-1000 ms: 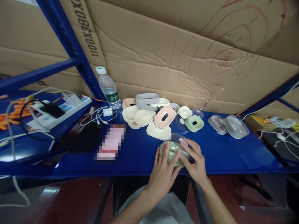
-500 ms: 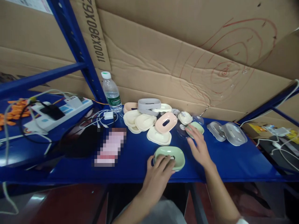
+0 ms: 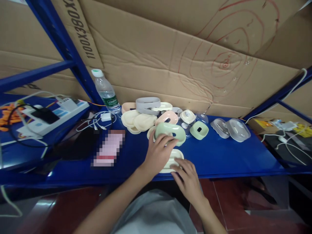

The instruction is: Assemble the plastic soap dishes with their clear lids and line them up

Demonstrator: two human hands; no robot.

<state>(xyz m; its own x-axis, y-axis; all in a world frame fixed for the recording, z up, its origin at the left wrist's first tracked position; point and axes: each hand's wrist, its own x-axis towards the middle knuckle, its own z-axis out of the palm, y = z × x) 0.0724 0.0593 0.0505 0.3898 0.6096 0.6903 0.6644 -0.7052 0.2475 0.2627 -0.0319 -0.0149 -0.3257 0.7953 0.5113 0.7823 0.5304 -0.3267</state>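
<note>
My left hand [image 3: 159, 148] grips a green oval dish with a slot in its floor [image 3: 167, 128], lifted and tilted above the shelf. Below it, near the front edge, lies a cream oval tray [image 3: 177, 154]. My right hand [image 3: 187, 175] has its fingers apart over that tray's right side, the fingertips at or touching it. Behind the green dish sit a pink slotted dish [image 3: 168, 117], several cream oval pieces [image 3: 145, 122] and a grey oval ring [image 3: 148, 103]. A smaller green dish with a hole [image 3: 199, 130] rests to the right, beside a small cream piece [image 3: 187, 116].
Two clear plastic covers [image 3: 237, 130] lie at the right. On the left stand a water bottle [image 3: 107, 92], a blurred-out phone-like item [image 3: 108, 148], a white cable [image 3: 94, 122] and a power strip [image 3: 55, 118]. Cardboard [image 3: 146, 48] walls the back; blue posts flank the shelf.
My left hand has raised the green dish from the shelf, uncovering the cream tray. My right hand has left the small green dish and come down to the tray. The view has shifted.
</note>
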